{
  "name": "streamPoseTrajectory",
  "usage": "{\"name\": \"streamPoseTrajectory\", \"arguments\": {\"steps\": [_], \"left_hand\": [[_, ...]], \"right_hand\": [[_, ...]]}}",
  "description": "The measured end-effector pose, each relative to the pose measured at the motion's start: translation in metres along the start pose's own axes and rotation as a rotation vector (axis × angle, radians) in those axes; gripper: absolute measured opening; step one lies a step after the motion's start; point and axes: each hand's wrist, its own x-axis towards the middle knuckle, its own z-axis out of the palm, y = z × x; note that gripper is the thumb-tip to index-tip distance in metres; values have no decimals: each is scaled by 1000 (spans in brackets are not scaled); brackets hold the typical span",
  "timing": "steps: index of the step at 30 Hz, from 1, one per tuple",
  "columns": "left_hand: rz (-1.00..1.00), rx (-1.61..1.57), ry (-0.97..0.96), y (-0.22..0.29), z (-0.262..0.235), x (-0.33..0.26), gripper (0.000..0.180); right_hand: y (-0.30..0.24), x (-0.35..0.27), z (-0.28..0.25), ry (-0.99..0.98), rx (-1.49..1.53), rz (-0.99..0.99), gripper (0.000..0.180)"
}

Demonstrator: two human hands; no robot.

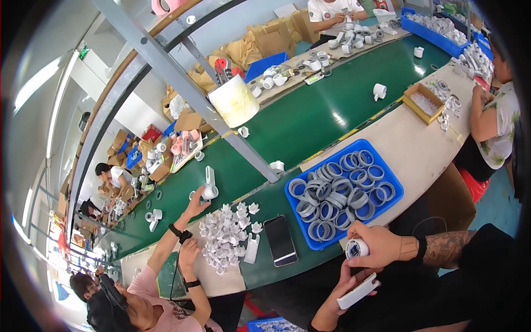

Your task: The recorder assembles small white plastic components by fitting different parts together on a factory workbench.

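Note:
Near the lower right, my right hand (377, 242) grips a white round plastic part (357, 249), its open end showing something dark inside. Just below it, my left hand (340, 290) is closed on a white flat, oblong plastic piece (358, 291). My left fingertips reach up to the round part; whether the two white pieces are joined I cannot tell. Beyond my hands stands a blue tray (399, 190) heaped with grey rings (335, 195). A dark phone (280, 239) lies left of the tray, beside a pile of small white plastic parts (225, 235).
A green conveyor belt (310, 119) crosses beyond the bench, carrying scattered white parts. On the left, a co-worker's hand (198, 202) touches a white handled part (209, 185). A grey metal post (249, 155) rises at the belt's edge. A yellow box (423, 104) stands far right, near another person.

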Motion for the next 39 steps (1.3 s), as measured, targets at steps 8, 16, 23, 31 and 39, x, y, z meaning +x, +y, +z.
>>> {"name": "streamPoseTrajectory", "arguments": {"steps": [8, 16, 23, 31, 39], "left_hand": [[67, -10, 153, -14, -8, 18, 45], [446, 179, 347, 30, 14, 9, 51], [418, 117, 405, 25, 21, -2, 57], [445, 192, 436, 29, -13, -45, 69], [587, 344, 547, 54, -8, -51, 72]], "right_hand": [[8, -10, -8, -129, 244, -152, 54], [-7, 7, -22, 35, -114, -287, 65], [-28, 23, 12, -96, -55, -306, 62], [-46, 38, 26, -242, 90, -368, 56], [-34, 46, 49, -217, 188, -163, 54]]}}
